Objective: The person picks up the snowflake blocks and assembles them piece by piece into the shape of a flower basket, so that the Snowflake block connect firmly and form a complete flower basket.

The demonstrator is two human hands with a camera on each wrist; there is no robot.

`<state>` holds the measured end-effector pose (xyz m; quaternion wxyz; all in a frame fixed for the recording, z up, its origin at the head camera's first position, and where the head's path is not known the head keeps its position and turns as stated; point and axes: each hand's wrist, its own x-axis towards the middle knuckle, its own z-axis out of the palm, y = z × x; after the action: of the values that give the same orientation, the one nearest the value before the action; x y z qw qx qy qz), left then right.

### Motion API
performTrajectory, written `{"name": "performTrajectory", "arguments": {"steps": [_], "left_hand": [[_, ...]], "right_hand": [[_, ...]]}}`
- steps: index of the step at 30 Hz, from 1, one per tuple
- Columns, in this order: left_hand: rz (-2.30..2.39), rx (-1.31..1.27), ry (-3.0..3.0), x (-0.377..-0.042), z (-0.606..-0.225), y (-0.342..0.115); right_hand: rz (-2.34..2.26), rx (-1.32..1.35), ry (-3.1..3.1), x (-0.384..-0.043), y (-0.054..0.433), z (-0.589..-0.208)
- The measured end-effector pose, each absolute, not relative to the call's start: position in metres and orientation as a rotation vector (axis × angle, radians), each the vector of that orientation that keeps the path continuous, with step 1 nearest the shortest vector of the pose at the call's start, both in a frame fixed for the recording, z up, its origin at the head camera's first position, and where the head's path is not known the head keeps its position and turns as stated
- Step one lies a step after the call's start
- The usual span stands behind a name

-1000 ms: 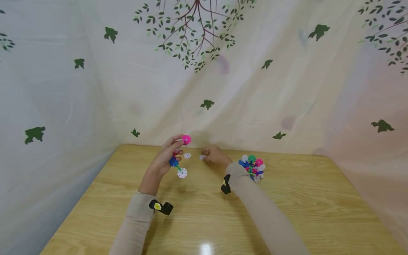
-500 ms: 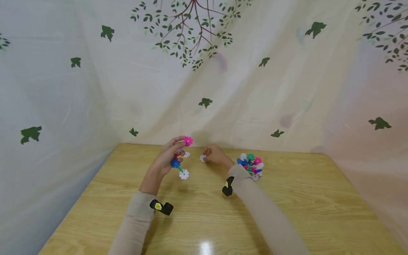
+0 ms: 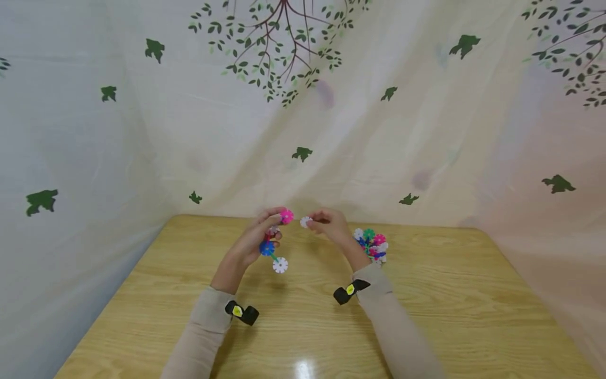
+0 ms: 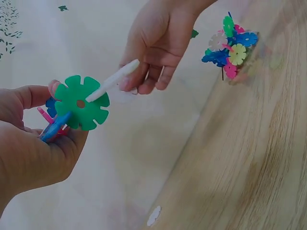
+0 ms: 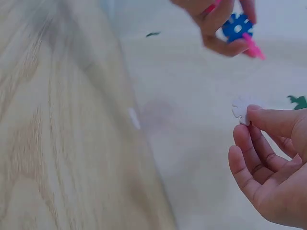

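Note:
My left hand grips a chain of interlocking notched plastic discs. A pink disc stands at its fingertips, and a blue disc shows below the palm. From the blue one a green disc leads to a white disc at the lower end. Between thumb and fingers, my right hand pinches a single white notched disc. Both hands are raised off the table, and a small gap separates the pinched disc from the pink one. Parts of the chain are hidden by the left fingers.
A ball-like cluster of joined discs in several colours sits on the wooden table, right of the right hand. Near the table's far edge lies a loose white disc. A patterned cloth hangs behind.
My right hand has lifted the white disc off the table and brought it up toward the pink disc. The left hand, still gripping the chain, has shifted slightly right.

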<state>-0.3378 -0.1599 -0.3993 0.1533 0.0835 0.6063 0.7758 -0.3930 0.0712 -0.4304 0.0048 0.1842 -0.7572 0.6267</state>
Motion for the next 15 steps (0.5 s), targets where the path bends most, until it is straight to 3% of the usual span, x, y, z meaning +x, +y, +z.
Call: {"name": "performTrajectory", "arguments": {"steps": [15], "left_hand": [[2.221, 0.244, 1.731, -0.334, -0.401, -0.147]], "right_hand": [[1.969, 0.707, -2.218, -0.360, 0.072, -0.406]]}}
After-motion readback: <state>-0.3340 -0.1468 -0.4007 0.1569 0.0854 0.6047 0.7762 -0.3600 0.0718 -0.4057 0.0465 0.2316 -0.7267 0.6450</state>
